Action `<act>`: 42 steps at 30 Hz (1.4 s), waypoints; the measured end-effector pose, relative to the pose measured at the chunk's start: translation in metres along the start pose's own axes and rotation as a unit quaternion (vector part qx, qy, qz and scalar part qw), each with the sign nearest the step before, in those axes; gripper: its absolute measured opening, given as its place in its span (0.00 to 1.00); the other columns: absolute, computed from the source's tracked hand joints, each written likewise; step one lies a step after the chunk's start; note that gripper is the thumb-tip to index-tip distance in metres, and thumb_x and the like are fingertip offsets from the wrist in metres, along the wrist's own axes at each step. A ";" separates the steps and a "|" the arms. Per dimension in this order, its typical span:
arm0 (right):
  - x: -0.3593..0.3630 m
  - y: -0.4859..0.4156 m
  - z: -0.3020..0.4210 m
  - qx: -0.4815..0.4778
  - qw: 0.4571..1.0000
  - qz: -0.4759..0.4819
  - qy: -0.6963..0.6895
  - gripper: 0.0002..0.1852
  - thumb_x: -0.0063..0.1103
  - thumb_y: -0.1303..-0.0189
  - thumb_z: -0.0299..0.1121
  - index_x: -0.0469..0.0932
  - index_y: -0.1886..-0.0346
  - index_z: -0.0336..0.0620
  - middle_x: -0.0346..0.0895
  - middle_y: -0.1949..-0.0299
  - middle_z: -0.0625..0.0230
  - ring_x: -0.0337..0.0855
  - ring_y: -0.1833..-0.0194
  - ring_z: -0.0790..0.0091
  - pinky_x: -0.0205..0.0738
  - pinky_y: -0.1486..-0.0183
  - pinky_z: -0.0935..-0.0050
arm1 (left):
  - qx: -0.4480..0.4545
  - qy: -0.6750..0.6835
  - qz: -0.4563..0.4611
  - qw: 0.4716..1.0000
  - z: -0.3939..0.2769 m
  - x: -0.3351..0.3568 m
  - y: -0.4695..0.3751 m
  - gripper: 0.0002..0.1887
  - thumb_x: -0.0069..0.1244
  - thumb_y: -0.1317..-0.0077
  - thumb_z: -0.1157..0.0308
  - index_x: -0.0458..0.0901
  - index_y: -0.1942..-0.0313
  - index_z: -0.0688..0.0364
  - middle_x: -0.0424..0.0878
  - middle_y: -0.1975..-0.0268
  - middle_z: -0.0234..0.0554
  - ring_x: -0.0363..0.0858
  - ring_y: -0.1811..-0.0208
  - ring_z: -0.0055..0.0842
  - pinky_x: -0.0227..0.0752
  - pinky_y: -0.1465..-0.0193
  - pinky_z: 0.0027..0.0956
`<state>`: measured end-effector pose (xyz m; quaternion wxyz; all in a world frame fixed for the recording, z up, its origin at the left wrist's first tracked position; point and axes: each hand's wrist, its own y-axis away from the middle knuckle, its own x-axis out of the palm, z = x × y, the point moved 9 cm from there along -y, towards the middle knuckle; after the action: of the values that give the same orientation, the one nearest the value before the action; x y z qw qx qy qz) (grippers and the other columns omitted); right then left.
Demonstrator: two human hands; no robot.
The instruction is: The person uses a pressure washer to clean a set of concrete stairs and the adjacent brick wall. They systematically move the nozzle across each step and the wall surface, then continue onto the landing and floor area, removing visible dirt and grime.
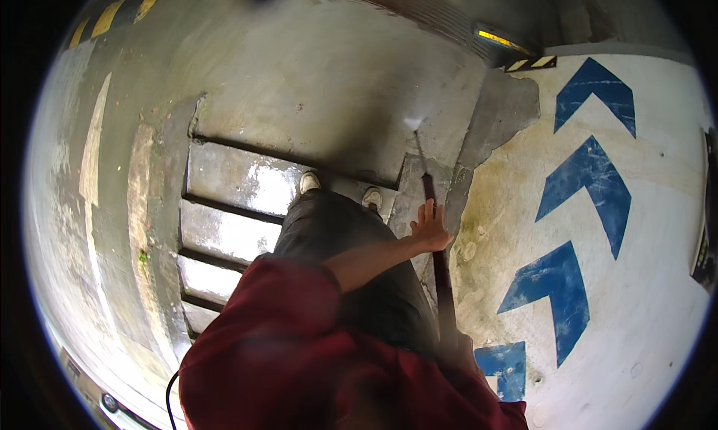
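Observation:
A long, dark pressure-washer lance [442,287] runs forward along my right side, its thin metal tube [419,149] reaching toward the concrete floor. White water spray [414,123] fans out at its tip. My left hand [433,231] is across my body and grips the middle of the lance, some fingers partly raised. Low in the picture, my right hand [464,348] is at the rear of the lance, blurred and mostly hidden by the lance and a red sleeve. My shoes [309,182] stand at the top of wet concrete steps [241,175].
Wet concrete floor [314,65] spreads ahead, with a ribbed metal grate [415,15] beyond. A white wall [645,205] bearing blue chevrons [589,189] rises at right. On the left, a ramp [61,222] runs alongside the steps. A black hose or cable [169,399] hangs behind me.

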<state>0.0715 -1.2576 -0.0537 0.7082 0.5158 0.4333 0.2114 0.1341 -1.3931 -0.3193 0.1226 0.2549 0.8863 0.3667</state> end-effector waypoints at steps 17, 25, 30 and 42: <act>-0.075 -0.063 0.000 -0.247 0.945 0.143 0.160 0.30 0.67 0.49 0.39 0.74 0.42 0.37 0.82 0.56 0.43 0.84 0.49 0.55 0.76 0.51 0.64 | 0.392 -0.416 -0.100 0.815 -0.007 -0.023 0.020 0.04 0.51 0.45 0.67 0.80 0.76 0.52 0.82 0.74 0.37 0.85 0.70 0.36 0.74 0.70 0.41; -0.121 -0.049 -0.034 -0.270 0.908 0.112 0.300 0.30 0.63 0.63 0.26 0.68 0.50 0.36 0.76 0.70 0.50 0.78 0.70 0.44 0.72 0.69 0.54 | 0.400 -0.385 -0.163 0.816 -0.088 0.052 -0.048 0.03 0.52 0.44 0.65 0.81 0.74 0.49 0.82 0.74 0.39 0.85 0.68 0.38 0.74 0.65 0.44; -0.116 -0.066 -0.029 -0.236 0.902 0.128 0.339 0.27 0.63 0.56 0.30 0.72 0.47 0.38 0.81 0.63 0.49 0.82 0.61 0.43 0.77 0.62 0.55 | 0.403 -0.317 -0.286 0.810 -0.060 0.024 -0.038 0.02 0.52 0.47 0.65 0.78 0.74 0.49 0.81 0.75 0.33 0.82 0.68 0.33 0.70 0.59 0.38; -0.098 -0.042 0.008 -0.265 0.903 0.127 0.313 0.27 0.63 0.60 0.26 0.76 0.50 0.38 0.80 0.57 0.43 0.81 0.53 0.43 0.77 0.51 0.58 | 0.393 -0.170 -0.409 0.806 -0.041 -0.023 0.031 0.04 0.52 0.49 0.68 0.75 0.78 0.52 0.80 0.79 0.35 0.80 0.72 0.33 0.70 0.57 0.36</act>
<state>0.0199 -1.3508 -0.0525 0.6137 0.2673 0.4916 0.5571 0.1483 -1.4111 -0.2679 0.2997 -0.0466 0.9416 -0.1466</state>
